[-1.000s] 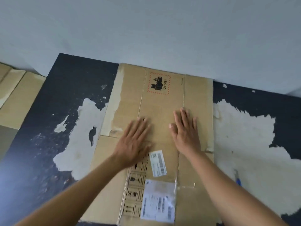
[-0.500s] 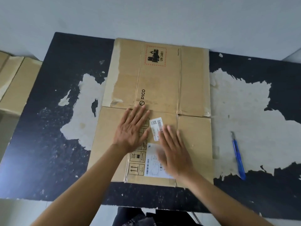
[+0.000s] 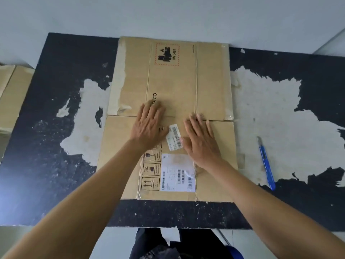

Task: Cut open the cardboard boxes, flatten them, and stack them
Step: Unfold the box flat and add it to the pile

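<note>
1. The flattened cardboard box [image 3: 171, 116] lies on the black table [image 3: 61, 62]; left hand [image 3: 149, 126] and right hand [image 3: 200, 141] press it, fingers straight, grasping nothing.
2. Best to press evenly along the creases.

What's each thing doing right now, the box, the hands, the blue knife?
Cardboard box: flattened, lying on the table.
Left hand: open, pressing flat on the box.
Right hand: open, pressing flat on the box.
Blue knife: lying beside the box, untouched.
Table: black surface peeled in patches.
</note>
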